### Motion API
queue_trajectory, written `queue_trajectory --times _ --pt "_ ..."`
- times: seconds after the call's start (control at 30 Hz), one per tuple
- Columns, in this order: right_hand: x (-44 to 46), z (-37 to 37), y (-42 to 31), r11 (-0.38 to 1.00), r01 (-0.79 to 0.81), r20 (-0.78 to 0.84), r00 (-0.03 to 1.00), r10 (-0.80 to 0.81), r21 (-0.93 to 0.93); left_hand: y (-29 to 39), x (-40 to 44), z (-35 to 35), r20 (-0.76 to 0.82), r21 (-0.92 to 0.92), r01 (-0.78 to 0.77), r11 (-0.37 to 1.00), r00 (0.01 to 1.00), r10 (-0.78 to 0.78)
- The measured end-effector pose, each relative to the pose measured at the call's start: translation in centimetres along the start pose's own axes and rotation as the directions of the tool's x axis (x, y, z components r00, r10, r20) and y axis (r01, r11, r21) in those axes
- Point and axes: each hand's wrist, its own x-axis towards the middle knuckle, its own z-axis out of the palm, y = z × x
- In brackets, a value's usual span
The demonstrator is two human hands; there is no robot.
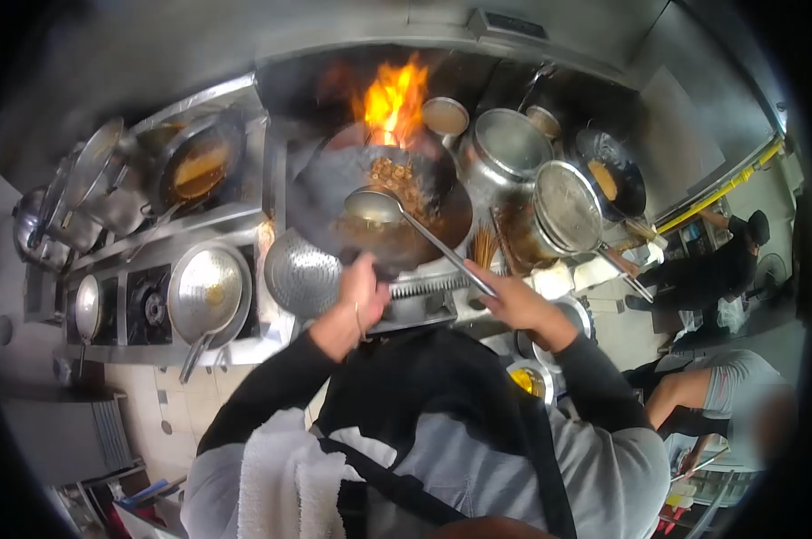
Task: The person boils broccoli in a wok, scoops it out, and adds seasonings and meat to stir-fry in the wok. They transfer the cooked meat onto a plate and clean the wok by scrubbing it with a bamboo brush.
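Observation:
A large dark wok (455, 208) stands on the burner, with browned chopped food (395, 182) tossed up along its far side. Flames (393, 101) rise behind its back rim. My left hand (361, 295) is closed at the wok's near edge; the exact spot it grips is partly hidden. In my right hand (516, 304) is the handle of a long metal ladle (373, 207), whose bowl hangs over the wok. Smoke blurs the wok's left side.
Left of the wok lie a perforated strainer (303, 272), a wok of brown liquid (201, 171) and a silver pan (206, 289). A large lidded pot (512, 142) and a sieve over a pot (568, 205) stand right. Two people (725, 256) are further right.

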Motion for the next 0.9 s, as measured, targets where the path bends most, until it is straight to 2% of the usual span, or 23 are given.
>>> queue_trajectory --times 0.03,0.07,0.13,0.2,0.27,0.3,0.33,0.4,0.43,0.47,0.5,0.53,0.6,0.63,0.7,0.73,0.77,0.8,0.83,0.87,0.9 --pt "-1.4 0.4 0.1 0.989 0.137 -0.005 0.991 -0.136 0.057 0.3 0.9 0.0 0.005 0.013 0.027 1.0 1.0 -0.027" --pt "-1.1 0.9 0.2 0.988 0.143 -0.014 0.99 -0.142 0.064 1.0 3.0 0.4 0.023 0.033 0.039 0.999 0.999 -0.04" --pt "0.5 2.2 1.9 1.0 0.014 0.02 1.0 -0.014 0.019 -0.2 8.1 -0.4 0.042 0.025 0.049 0.998 0.998 -0.05" --pt "3.8 6.3 4.1 0.997 -0.056 -0.059 0.997 0.053 -0.044 -1.5 9.4 -1.8 0.116 0.077 -0.061 0.995 0.992 0.052" --pt "5.6 8.8 4.9 0.985 -0.14 -0.199 0.973 0.119 -0.097 -3.3 7.1 -4.3 0.072 0.208 -0.099 0.973 0.994 0.086" --pt "5.4 8.5 4.2 0.978 -0.137 -0.213 0.972 0.102 -0.155 -5.1 7.0 -6.2 0.085 0.152 -0.139 0.978 0.988 0.128" --pt "4.5 7.3 3.2 0.971 -0.144 -0.189 0.976 0.108 -0.19 -5.0 4.6 -7.8 0.11 0.268 -0.123 0.956 0.989 0.096" --pt "1.2 2.8 0.6 0.976 -0.09 -0.059 0.995 0.079 -0.198 -4.9 1.9 -9.3 0.121 0.216 -0.07 0.974 0.992 0.045" --pt "0.6 1.3 0.2 0.976 -0.089 -0.067 0.995 0.076 -0.201 -3.2 0.0 -7.1 0.103 0.177 -0.055 0.983 0.994 0.037" --pt "0.0 -0.1 0.0 0.975 -0.028 -0.002 1.0 0.028 -0.219 -1.2 -1.3 -4.2 0.08 0.136 -0.031 0.99 0.997 0.02" --pt "-0.4 -0.8 -0.1 0.973 0.028 0.07 0.997 -0.012 -0.228 -0.5 1.0 -2.8 0.085 0.125 -0.054 0.991 0.995 0.043" --pt "0.5 -0.4 1.1 0.975 0.047 0.072 0.997 -0.032 -0.218 -0.1 4.3 -1.8 0.089 0.118 -0.077 0.99 0.994 0.067" --pt "3.6 2.4 3.7 0.985 -0.018 -0.016 1.0 0.015 -0.171 0.9 9.2 -1.2 0.173 0.078 0.056 0.995 0.982 -0.069" --pt "4.6 4.4 3.9 0.985 -0.026 -0.015 1.0 0.024 -0.169 0.2 9.0 -2.1 0.174 0.081 0.063 0.995 0.982 -0.077" --pt "6.7 6.9 3.5 0.952 -0.233 -0.196 0.961 0.195 -0.196 -1.6 8.4 -3.9 0.178 0.254 -0.063 0.965 0.984 0.017" --pt "6.0 6.6 2.9 0.953 -0.227 -0.196 0.962 0.188 -0.201 -3.2 7.5 -5.4 0.149 0.228 -0.125 0.966 0.984 0.092" --pt "4.9 5.5 1.5 0.948 -0.224 -0.149 0.97 0.194 -0.226 -3.2 4.3 -6.2 0.117 0.259 -0.111 0.959 0.99 0.082" --pt "3.9 4.0 0.4 0.942 -0.223 -0.106 0.974 0.202 -0.252 -3.3 2.8 -7.8 0.132 0.276 -0.044 0.96 0.991 0.008" --pt "2.2 2.4 0.4 0.959 -0.133 -0.055 0.991 0.123 -0.251 -2.4 1.5 -7.0 0.137 0.242 -0.043 0.969 0.991 0.01" --pt "1.3 1.3 1.1 0.959 -0.131 -0.049 0.991 0.122 -0.252 -1.9 0.7 -6.3 0.137 0.205 -0.036 0.978 0.991 0.008" --pt "0.7 0.5 1.8 0.964 -0.026 -0.013 1.0 0.023 -0.266 -0.8 1.4 -4.9 0.143 0.206 -0.04 0.978 0.99 0.011"
